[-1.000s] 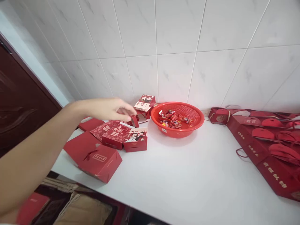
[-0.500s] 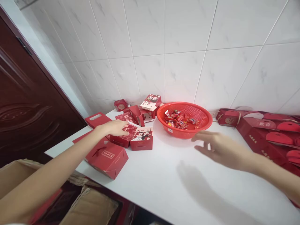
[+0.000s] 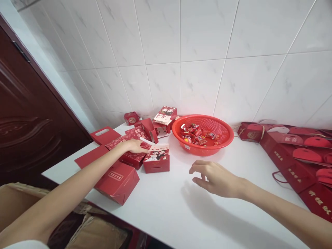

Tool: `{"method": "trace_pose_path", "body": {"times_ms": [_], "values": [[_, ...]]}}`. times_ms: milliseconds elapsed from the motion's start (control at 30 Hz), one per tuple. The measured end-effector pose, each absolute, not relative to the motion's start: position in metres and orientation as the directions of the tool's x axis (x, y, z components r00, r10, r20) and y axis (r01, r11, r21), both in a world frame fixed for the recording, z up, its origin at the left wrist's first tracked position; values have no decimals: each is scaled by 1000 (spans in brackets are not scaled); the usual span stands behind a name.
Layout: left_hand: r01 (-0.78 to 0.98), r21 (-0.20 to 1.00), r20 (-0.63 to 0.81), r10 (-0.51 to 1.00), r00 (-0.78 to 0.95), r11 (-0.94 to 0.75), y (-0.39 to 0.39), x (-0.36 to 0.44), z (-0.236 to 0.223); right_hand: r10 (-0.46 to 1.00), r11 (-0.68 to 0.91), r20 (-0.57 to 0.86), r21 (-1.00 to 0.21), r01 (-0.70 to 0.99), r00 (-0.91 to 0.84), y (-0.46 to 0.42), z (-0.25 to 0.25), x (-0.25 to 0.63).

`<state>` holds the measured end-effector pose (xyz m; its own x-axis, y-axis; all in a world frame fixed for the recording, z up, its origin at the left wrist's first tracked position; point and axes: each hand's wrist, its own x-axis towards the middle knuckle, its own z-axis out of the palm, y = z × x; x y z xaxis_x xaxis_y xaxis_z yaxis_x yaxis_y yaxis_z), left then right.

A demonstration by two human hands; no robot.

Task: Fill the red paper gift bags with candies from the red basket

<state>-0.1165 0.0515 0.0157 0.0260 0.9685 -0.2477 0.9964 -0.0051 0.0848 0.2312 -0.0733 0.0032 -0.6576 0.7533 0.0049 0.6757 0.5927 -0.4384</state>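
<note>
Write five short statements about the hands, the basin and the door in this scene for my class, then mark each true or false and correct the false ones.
1. The basin holds wrapped sweets. True.
2. The right hand is inside the basin. False: it is over the table, in front of the basin.
3. The left hand is among the red boxes. True.
4. The basin is blue. False: it is red.
5. The door is on the right side of the picture. False: it is on the left side.
</note>
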Motion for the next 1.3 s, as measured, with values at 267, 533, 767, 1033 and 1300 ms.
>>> {"method": "trace_pose_path", "body": {"times_ms": [267, 533, 767, 1033, 1300], "values": [[999, 4, -285, 958, 40, -40, 44, -117, 21, 718, 617, 36, -495, 612, -695, -66, -11, 220], [998, -40, -292, 955, -50, 40, 29, -94, 44, 709, 621, 75, -538, 571, -701, -64, -15, 211], [993, 68, 134, 988, 83, -93, -15, -66, 80, 823, 498, 310, -796, 344, -475, -39, -2, 207], [867, 165, 405, 834, 374, -469, -81, 8, 32, 859, 468, 438, -882, 60, -265, -28, 36, 219], [689, 376, 304, 785, 540, -620, -78, 19, 5, 808, 453, 327, -876, 163, -489, -33, 24, 254]]}}
